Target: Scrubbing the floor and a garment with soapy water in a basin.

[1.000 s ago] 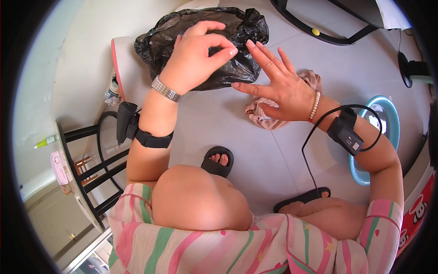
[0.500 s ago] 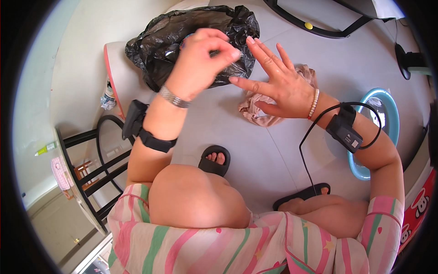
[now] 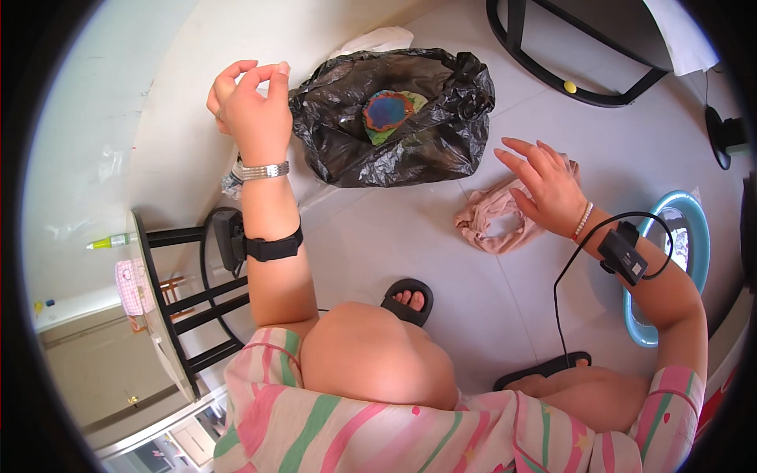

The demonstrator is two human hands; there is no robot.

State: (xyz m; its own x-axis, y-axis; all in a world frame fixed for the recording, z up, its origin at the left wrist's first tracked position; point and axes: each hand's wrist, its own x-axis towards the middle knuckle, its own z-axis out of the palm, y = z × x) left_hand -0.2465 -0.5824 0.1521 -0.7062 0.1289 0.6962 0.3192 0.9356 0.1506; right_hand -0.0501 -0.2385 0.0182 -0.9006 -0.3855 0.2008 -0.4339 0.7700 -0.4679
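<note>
At the far left, a green-and-white plastic tube (image 3: 112, 241) lies beside a black metal frame (image 3: 177, 236). The person's left hand (image 3: 254, 106), with a silver metal band at the wrist, is raised just left of the bag; its fingers are bent and gathered toward the thumb, but I cannot tell whether they pinch something small. Next comes the crumpled black plastic bag (image 3: 410, 163), standing on the pale tiled floor (image 3: 410, 236), its mouth open, with a multicoloured, rounded object (image 3: 388, 113) inside. To its right and nearer lies a bunched pinkish-beige cloth (image 3: 479, 219). The right hand (image 3: 552, 195) is partly in front of this cloth, the fingers loosely spread. At the right I see a light-blue plastic basin (image 3: 699, 260), partly behind the right forearm.
</note>
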